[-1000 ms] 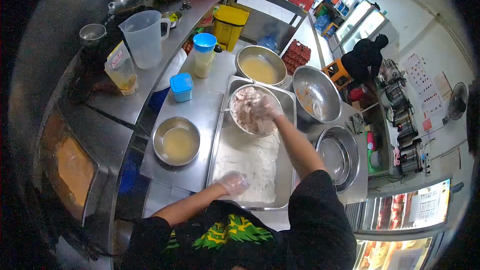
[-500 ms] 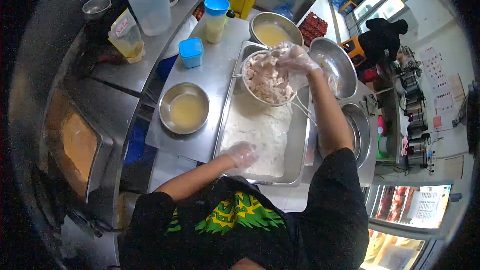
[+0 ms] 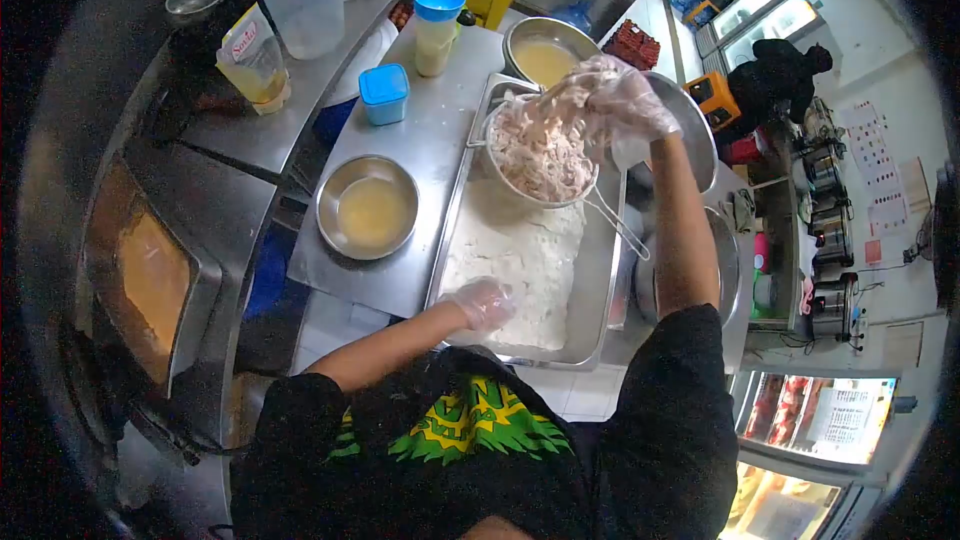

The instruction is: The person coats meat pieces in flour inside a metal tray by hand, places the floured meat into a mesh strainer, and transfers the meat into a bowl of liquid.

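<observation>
A steel tray (image 3: 592, 330) holds a bed of white flour (image 3: 510, 265). Across its far end rests a wire strainer (image 3: 545, 204), its long handle pointing right, heaped with pale floured meat strips (image 3: 540, 152). My right hand (image 3: 632, 102), in a clear plastic glove, is raised over the strainer's right side with its fingers closed round some of the strips. My left hand (image 3: 482, 304), also gloved, lies on the flour near the tray's close left edge. Its fingers look loosely extended and hold nothing I can see.
Left of the tray stands a steel bowl (image 3: 366, 207) of yellowish liquid. Beyond are a blue-lidded tub (image 3: 384, 95), a blue-topped container (image 3: 436, 32) and another liquid-filled bowl (image 3: 545, 52). More steel bowls (image 3: 695, 135) stand right. A person (image 3: 780, 80) in dark clothes is farther back.
My right hand has lifted and moved right, away from the heap, with strips in its fingers. The meat in the strainer has shifted and looks looser. My left hand stays nearly in place.
</observation>
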Demonstrator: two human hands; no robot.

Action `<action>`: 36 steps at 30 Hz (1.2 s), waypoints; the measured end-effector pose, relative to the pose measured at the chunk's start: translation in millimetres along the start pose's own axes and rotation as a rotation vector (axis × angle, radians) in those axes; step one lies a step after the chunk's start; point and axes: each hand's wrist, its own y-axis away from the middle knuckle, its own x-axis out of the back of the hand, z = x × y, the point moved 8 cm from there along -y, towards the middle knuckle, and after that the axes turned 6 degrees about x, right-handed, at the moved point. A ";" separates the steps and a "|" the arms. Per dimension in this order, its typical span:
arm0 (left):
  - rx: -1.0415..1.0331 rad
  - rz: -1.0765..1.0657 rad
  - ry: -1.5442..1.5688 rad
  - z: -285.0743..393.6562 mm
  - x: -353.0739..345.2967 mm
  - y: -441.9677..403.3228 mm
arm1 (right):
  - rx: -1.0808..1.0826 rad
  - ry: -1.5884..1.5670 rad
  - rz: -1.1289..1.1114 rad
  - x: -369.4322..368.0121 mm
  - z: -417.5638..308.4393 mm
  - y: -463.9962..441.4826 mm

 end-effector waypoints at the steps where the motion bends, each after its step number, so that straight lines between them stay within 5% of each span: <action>1: 0.017 0.035 0.043 -0.1 3.5 1.4 | -0.032 0.121 -0.016 -1.7 -1.6 3.8; 4: -0.058 -0.061 -0.154 0.2 -11.8 -7.2 | 0.037 0.040 -0.034 8.9 -7.3 0.8; 6: -0.148 -0.039 -0.159 7.3 -4.8 -2.5 | -0.161 -0.405 0.010 31.8 -46.0 5.6; 10: -0.220 -0.020 -0.100 2.2 -16.2 -8.8 | -0.099 0.075 0.020 47.6 -61.9 1.4; 12: -0.193 0.026 -0.033 -4.0 -20.6 -10.3 | -0.075 -0.399 0.044 31.1 -31.5 1.0; 16: -0.122 0.051 0.049 -4.8 -9.7 -5.2 | -0.005 -0.072 0.003 27.0 -37.3 1.9; 20: -0.126 0.012 -0.043 -11.2 -16.1 -5.2 | -0.164 -0.518 -0.018 23.1 -46.2 3.6; 22: -0.218 0.030 0.198 -40.6 -51.9 -23.5 | -0.059 -0.340 0.011 29.7 -43.7 0.1; 23: -0.517 0.265 -0.132 1.6 -9.6 14.4 | 0.134 0.033 0.018 32.3 -38.9 -4.6; 25: -0.174 0.067 0.204 27.5 38.8 29.0 | 0.058 0.037 0.031 28.0 -14.5 -7.7; 27: -0.255 0.079 0.032 -5.9 -9.2 1.2 | -0.303 -0.074 -0.020 26.1 15.1 5.3; 29: -0.323 0.098 -0.135 -8.1 -12.4 1.0 | 0.255 0.143 0.010 35.6 -45.4 -2.0; 30: -0.292 0.142 -0.013 7.0 13.9 18.2 | -0.057 -0.028 0.099 41.6 -55.5 4.3; 33: -0.344 0.252 0.284 8.7 27.3 26.7 | -0.084 -0.262 0.092 43.2 -74.1 3.4; 36: -0.237 0.124 -0.025 13.3 16.3 13.9 | -0.019 -0.070 0.052 51.9 -124.9 -0.8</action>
